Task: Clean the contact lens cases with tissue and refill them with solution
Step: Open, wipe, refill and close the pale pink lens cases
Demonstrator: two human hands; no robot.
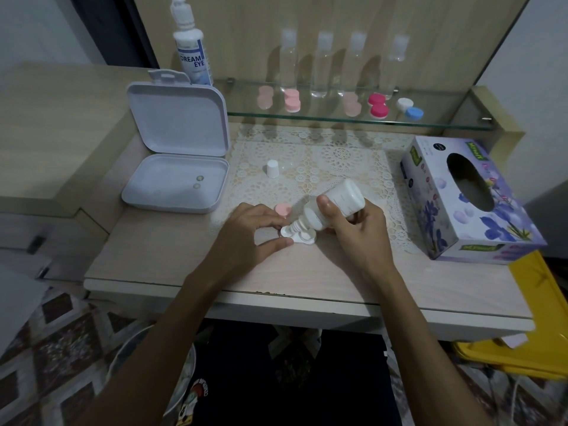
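A white contact lens case (302, 236) lies open on the table near the front middle. My left hand (253, 233) pinches its left end between thumb and forefinger. My right hand (358, 232) grips a small white solution bottle (335, 204), tipped nozzle-down over the case's left well. A pink cap (282, 209) lies just behind the case. The bottle's white cap (272, 169) stands on the lace mat (338, 161).
An open white box (176, 167) stands at the left with a large solution bottle (192, 47) behind it. A tissue box (467, 198) sits at the right. The glass shelf (338, 118) holds several lens cases and clear bottles.
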